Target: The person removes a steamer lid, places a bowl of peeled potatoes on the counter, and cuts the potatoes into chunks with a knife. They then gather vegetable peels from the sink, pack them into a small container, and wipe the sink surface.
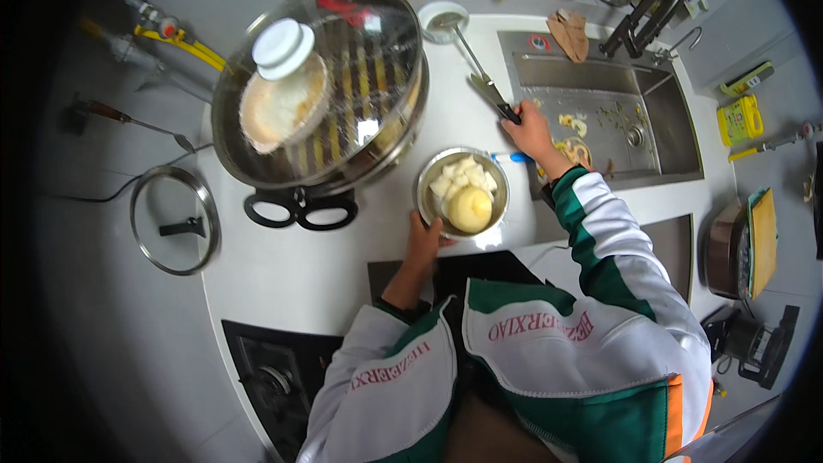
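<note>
A metal bowl (421, 197) stands on the white counter, holding pale cut chunks (463, 176) and a peeled, round, pale yellow fruit or vegetable (470, 208). My left hand (423, 244) grips the bowl's near-left rim, thumb at the edge. Beyond the bowl, beside the sink, my right hand (531, 133) is closed round the black handle of a knife (491, 94). The knife's blade points away to the left, near the handle of a ladle (467, 47) resting in a small white dish (433, 10). A blue-handled tool (514, 157) lies between bowl and sink, partly hidden.
A large lidded pan (377, 141) fills the left counter, with food under its glass lid. The sink (600, 77) on the right holds peelings beneath a black faucet (651, 13). A gas hob (274, 377) is at lower left; a loose glass lid (176, 219) is at far left.
</note>
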